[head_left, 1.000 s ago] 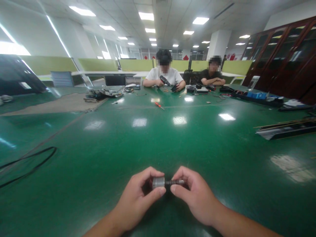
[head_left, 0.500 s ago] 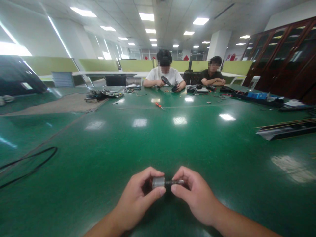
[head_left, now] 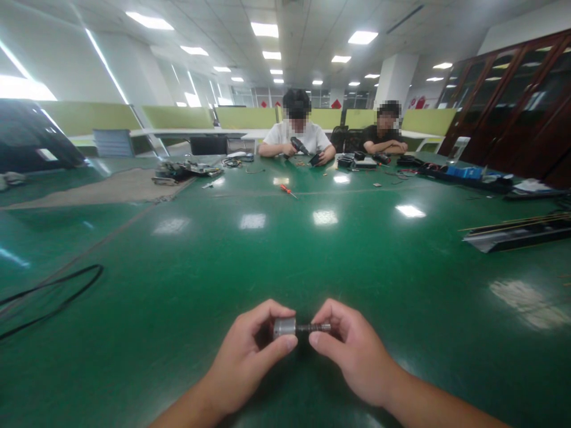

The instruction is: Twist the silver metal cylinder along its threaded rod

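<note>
Near the bottom middle of the head view, a short grey metal cylinder (head_left: 284, 327) lies sideways between the thumb and fingers of my left hand (head_left: 252, 351). From its right end a thin, dark, ridged shaft (head_left: 307, 328) runs out, finishing in a lighter metal tip. My right hand (head_left: 350, 351) pinches this shaft near the tip, thumb below and forefinger above. Both hands are closed and a small gap separates their thumbs. The fingers partly hide the cylinder's left end and the underside of the shaft.
A green table (head_left: 285, 261) spreads ahead, with an orange-handled screwdriver (head_left: 288, 190) farther off. A black cable (head_left: 66, 291) loops at left; metal channels (head_left: 517, 233) lie at right. Across the table, one person holds a power drill (head_left: 300, 145); another person (head_left: 384, 134) leans on folded arms.
Almost nothing differs. Both hands keep their hold on the cylinder and shaft, which appear a few pixels higher and farther left.
</note>
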Action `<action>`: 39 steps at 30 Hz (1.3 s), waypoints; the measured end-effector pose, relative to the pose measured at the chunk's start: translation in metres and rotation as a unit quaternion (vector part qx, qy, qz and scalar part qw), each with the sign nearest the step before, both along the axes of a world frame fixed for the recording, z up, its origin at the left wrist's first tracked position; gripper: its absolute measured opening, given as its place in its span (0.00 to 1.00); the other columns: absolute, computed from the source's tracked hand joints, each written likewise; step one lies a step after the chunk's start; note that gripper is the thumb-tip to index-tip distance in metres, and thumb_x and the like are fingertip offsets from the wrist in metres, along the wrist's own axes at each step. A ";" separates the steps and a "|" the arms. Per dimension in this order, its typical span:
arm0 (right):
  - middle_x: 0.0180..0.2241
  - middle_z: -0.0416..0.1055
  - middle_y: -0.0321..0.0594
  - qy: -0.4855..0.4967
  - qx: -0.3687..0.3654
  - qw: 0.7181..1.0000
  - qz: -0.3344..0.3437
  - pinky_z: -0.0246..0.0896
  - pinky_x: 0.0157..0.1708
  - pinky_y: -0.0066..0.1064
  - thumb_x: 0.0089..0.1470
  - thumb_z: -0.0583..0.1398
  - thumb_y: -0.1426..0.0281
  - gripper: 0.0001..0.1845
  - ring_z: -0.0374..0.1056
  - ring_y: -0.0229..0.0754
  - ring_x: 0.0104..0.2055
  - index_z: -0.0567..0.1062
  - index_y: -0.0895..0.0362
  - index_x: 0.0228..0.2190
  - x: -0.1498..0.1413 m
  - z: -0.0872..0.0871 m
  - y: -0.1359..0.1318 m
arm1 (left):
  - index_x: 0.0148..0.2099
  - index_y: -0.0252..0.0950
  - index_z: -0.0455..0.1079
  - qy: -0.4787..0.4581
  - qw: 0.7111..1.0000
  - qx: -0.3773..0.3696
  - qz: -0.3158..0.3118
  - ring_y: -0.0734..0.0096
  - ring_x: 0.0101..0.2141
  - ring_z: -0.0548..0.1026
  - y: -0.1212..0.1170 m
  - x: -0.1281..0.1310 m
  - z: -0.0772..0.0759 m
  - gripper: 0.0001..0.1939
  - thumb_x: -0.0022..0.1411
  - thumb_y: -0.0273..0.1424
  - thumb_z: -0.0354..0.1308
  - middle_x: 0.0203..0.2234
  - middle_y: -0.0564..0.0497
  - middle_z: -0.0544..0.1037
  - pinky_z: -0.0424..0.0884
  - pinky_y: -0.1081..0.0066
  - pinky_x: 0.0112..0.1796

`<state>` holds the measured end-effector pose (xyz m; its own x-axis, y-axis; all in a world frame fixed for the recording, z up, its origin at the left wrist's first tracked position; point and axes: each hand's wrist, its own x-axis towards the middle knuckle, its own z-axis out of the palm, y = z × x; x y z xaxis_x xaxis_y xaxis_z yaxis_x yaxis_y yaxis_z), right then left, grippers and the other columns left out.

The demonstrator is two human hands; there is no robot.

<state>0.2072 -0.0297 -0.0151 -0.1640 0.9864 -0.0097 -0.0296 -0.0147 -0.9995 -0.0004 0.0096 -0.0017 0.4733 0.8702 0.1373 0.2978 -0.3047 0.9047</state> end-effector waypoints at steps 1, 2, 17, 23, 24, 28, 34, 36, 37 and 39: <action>0.24 0.64 0.31 0.002 -0.001 1.000 0.000 0.53 0.31 0.30 0.51 0.63 0.71 0.05 0.59 0.37 0.28 0.70 0.57 0.30 0.000 0.000 0.000 | 0.43 0.38 0.72 -0.003 1.000 -0.003 0.000 0.68 0.32 0.71 0.000 0.000 0.000 0.10 0.61 0.37 0.63 0.30 0.54 0.74 0.65 0.72 0.34; 0.24 0.64 0.31 0.003 -0.002 1.000 0.000 0.53 0.31 0.30 0.51 0.63 0.71 0.05 0.59 0.37 0.28 0.70 0.57 0.30 0.000 0.000 0.000 | 0.43 0.38 0.72 -0.005 1.000 -0.004 0.000 0.68 0.32 0.71 0.000 0.000 0.001 0.10 0.61 0.37 0.63 0.30 0.54 0.74 0.65 0.72 0.34; 0.25 0.64 0.31 0.012 -0.001 1.000 0.000 0.53 0.32 0.30 0.52 0.63 0.71 0.05 0.59 0.37 0.28 0.70 0.57 0.30 0.000 0.000 0.000 | 0.43 0.38 0.73 -0.001 1.000 0.018 0.007 0.67 0.32 0.72 -0.001 -0.001 0.001 0.10 0.61 0.37 0.63 0.30 0.53 0.75 0.65 0.72 0.35; 0.25 0.64 0.31 0.009 0.000 1.000 0.001 0.53 0.31 0.29 0.52 0.63 0.71 0.05 0.59 0.37 0.28 0.70 0.57 0.30 0.000 0.001 0.001 | 0.43 0.37 0.72 0.011 0.999 0.030 0.007 0.66 0.33 0.72 -0.002 -0.002 0.001 0.11 0.61 0.37 0.62 0.31 0.52 0.75 0.66 0.71 0.35; 0.25 0.64 0.31 0.007 0.001 1.000 0.000 0.53 0.31 0.29 0.52 0.63 0.71 0.05 0.59 0.36 0.28 0.70 0.57 0.30 0.001 0.001 0.001 | 0.43 0.37 0.73 0.013 0.999 0.031 0.009 0.66 0.33 0.72 -0.002 -0.002 0.002 0.11 0.61 0.37 0.62 0.31 0.52 0.75 0.66 0.71 0.35; 0.25 0.64 0.31 0.005 0.003 1.000 -0.003 0.53 0.32 0.29 0.52 0.63 0.71 0.05 0.60 0.37 0.28 0.70 0.57 0.30 0.001 0.001 0.001 | 0.43 0.36 0.73 0.012 1.000 0.024 0.015 0.66 0.32 0.72 -0.001 0.000 0.004 0.11 0.61 0.37 0.62 0.30 0.52 0.75 0.66 0.71 0.34; 0.24 0.64 0.31 0.004 0.000 1.000 -0.002 0.53 0.31 0.29 0.52 0.63 0.69 0.06 0.60 0.37 0.28 0.70 0.56 0.29 0.001 0.002 0.001 | 0.43 0.36 0.73 -0.004 1.000 0.020 0.013 0.66 0.31 0.71 -0.001 0.001 0.003 0.11 0.61 0.37 0.63 0.30 0.52 0.74 0.65 0.71 0.34; 0.25 0.64 0.31 0.001 0.002 1.000 -0.002 0.53 0.31 0.29 0.52 0.63 0.69 0.06 0.60 0.37 0.28 0.70 0.57 0.29 0.002 0.002 0.000 | 0.43 0.36 0.73 -0.007 1.000 0.016 0.010 0.67 0.31 0.71 -0.002 0.001 0.002 0.11 0.61 0.37 0.62 0.30 0.52 0.74 0.65 0.72 0.34; 0.25 0.64 0.31 0.000 0.003 1.000 -0.002 0.53 0.31 0.29 0.52 0.63 0.69 0.06 0.59 0.37 0.28 0.70 0.57 0.29 0.002 0.002 0.000 | 0.43 0.37 0.73 -0.007 1.000 0.015 0.010 0.67 0.31 0.71 -0.002 0.001 0.002 0.11 0.61 0.37 0.62 0.30 0.52 0.74 0.65 0.72 0.34; 0.24 0.63 0.31 -0.001 0.003 1.000 -0.003 0.53 0.31 0.29 0.52 0.63 0.70 0.06 0.59 0.37 0.28 0.69 0.57 0.29 0.001 0.002 0.000 | 0.43 0.37 0.73 -0.007 1.000 0.015 0.010 0.67 0.31 0.71 -0.001 0.000 0.002 0.11 0.61 0.37 0.63 0.30 0.53 0.74 0.65 0.72 0.34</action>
<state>0.2086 -0.0297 -0.0128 -0.1589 0.9873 -0.0042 -0.0275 -0.0087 -0.9996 -0.0003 0.0085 0.0003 0.4541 0.8747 0.1693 0.2922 -0.3257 0.8992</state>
